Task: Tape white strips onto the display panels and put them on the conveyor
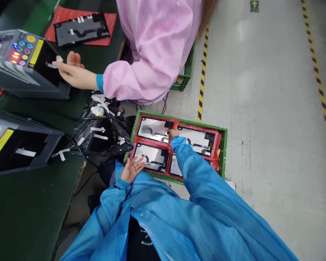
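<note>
Below me is a green crate point(225, 152) holding flat display panels with silvery backs and dark ribbon cables, set in red bubble wrap point(176, 123). My right hand point(174, 133) reaches in, its fingers closed at the right end of the back-left display panel point(153, 127); the thumb is hard to see. Palm up and fingers spread, my left hand point(130, 170) rests by the crate's near left edge, holding nothing. Close to its fingertips lies the front-left display panel point(152, 154). The back-right display panel point(197, 137) and a front-right one point(175, 166) are partly covered by my right sleeve.
A co-worker in a pink smock point(154, 54) holds a hand at a tape dispenser point(43, 69). Another dispenser point(24, 145) stands nearer on the green table point(21, 210). A black bag point(103, 134) with tape scraps hangs beside the crate. A display panel point(83, 30) lies on red wrap.
</note>
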Demonstrator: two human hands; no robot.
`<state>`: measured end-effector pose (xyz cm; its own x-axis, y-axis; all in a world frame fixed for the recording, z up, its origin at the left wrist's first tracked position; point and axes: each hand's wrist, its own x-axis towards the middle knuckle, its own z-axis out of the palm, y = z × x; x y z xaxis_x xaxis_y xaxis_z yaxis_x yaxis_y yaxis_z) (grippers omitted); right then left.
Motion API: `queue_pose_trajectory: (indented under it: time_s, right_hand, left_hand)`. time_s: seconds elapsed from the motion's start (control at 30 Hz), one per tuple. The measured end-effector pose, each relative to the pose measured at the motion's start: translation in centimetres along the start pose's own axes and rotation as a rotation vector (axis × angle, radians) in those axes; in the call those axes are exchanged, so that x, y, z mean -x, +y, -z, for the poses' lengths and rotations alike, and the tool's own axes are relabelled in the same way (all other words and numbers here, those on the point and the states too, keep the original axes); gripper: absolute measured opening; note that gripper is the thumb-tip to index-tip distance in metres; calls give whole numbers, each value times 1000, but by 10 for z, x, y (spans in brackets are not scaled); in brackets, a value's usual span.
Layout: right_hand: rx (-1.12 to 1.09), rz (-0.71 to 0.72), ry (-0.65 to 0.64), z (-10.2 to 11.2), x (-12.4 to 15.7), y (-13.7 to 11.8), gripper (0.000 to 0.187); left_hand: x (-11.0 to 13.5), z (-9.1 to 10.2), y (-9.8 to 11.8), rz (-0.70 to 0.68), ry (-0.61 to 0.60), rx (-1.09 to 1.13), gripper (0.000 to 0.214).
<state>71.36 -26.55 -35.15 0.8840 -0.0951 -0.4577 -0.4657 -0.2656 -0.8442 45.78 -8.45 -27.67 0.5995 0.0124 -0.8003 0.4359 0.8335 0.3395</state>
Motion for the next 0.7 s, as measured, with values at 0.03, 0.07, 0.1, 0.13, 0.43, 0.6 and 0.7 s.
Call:
queue_pose_trajectory:
  time_s: [0.03, 0.07, 0.1, 0.13, 0.43, 0.6, 0.7]
  right_hand:
    - [32, -2, 16, -1, -3, -1, 43]
    - [64, -5, 33, 0, -4, -3, 49]
    - [85, -9, 57, 2, -4, -4, 57]
    - [118, 4, 89, 5, -2, -4, 67]
    - [990, 474, -293, 9, 39, 39, 100]
    - [965, 473, -340, 6, 26, 39, 109]
    - [950, 480, -366, 14, 32, 24, 106]
  left_hand:
    - [1, -1, 0, -1, 6, -2, 48]
    - [1, -4, 0, 2, 16, -11, 47]
    - [1, -6, 1, 7, 29, -22, 46]
    - [1, -9, 1, 14, 40, -35, 45]
    - [13, -10, 1, -13, 19, -108, 39]
    - [35, -11, 1, -52, 30, -163, 37]
    - [65, -9, 1, -111, 57, -251, 36]
